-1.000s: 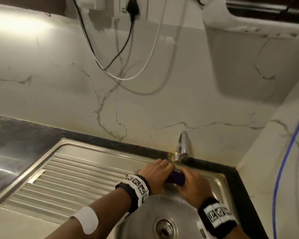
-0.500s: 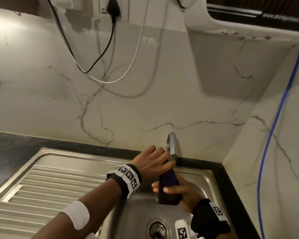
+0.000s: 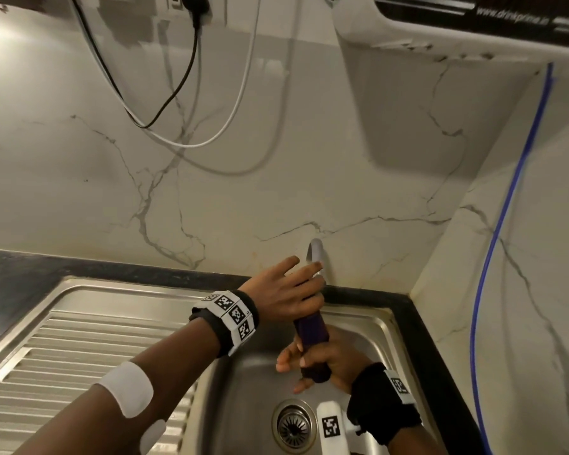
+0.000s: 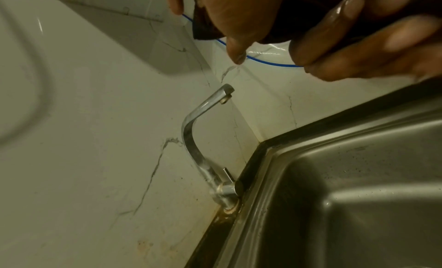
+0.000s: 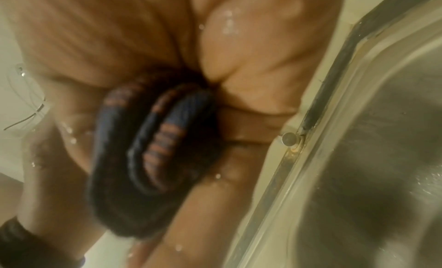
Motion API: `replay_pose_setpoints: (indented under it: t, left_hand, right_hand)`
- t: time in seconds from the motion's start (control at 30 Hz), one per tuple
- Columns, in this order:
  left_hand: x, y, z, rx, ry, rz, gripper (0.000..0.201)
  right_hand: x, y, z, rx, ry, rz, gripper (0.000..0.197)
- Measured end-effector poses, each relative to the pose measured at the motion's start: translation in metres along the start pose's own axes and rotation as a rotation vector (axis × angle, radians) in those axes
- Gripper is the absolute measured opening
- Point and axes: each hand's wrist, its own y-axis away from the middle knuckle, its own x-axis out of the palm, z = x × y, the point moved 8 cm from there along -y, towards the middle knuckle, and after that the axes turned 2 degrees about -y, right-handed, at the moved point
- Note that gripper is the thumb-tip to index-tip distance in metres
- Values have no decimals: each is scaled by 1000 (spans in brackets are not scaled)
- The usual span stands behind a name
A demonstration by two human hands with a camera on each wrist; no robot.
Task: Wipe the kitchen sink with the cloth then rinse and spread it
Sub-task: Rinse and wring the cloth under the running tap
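Observation:
A dark purple cloth [image 3: 311, 330], rolled into a thick rope, stands nearly upright over the steel sink [image 3: 380, 326]. My left hand [image 3: 296, 290] grips its upper end just in front of the chrome tap [image 3: 316, 254]; two of its fingers stick out toward the wall. My right hand [image 3: 337, 366] grips the lower end above the basin. In the left wrist view my fingers [image 4: 334, 35] curl round the dark cloth [image 4: 299, 16] above the tap [image 4: 191, 137]. The right wrist view shows the striped cloth [image 5: 153, 139] bunched in my wet palm [image 5: 239, 45].
The drain [image 3: 294, 425] lies below my hands. A ribbed drainboard [image 3: 79, 339] stretches left, edged by black countertop [image 3: 14, 274]. Black [image 3: 178, 90] and white [image 3: 240, 96] cables hang on the marble wall. A blue tube [image 3: 506, 198] runs down the right wall under a white appliance [image 3: 408, 31].
The cloth was lying flat by the tap's base under both hands. Now it is raised and turned upright, left hand on top, right hand lower over the basin.

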Motion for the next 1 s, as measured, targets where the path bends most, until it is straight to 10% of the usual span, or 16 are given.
replay_pose_setpoints:
  t: [0.33, 0.63, 1.0]
  left_hand:
    - [34, 23, 4, -352, 286, 738, 24]
    - [60, 52, -17, -1014, 1041, 841, 19]
    - [61, 72, -84, -1444, 2242, 849, 20]
  right_hand:
    - [-29, -17, 46, -171, 1109, -362, 12]
    - [-12, -7, 76, -621, 1851, -522, 28]
    - [8, -14, 77, -1015, 1945, -373, 19]
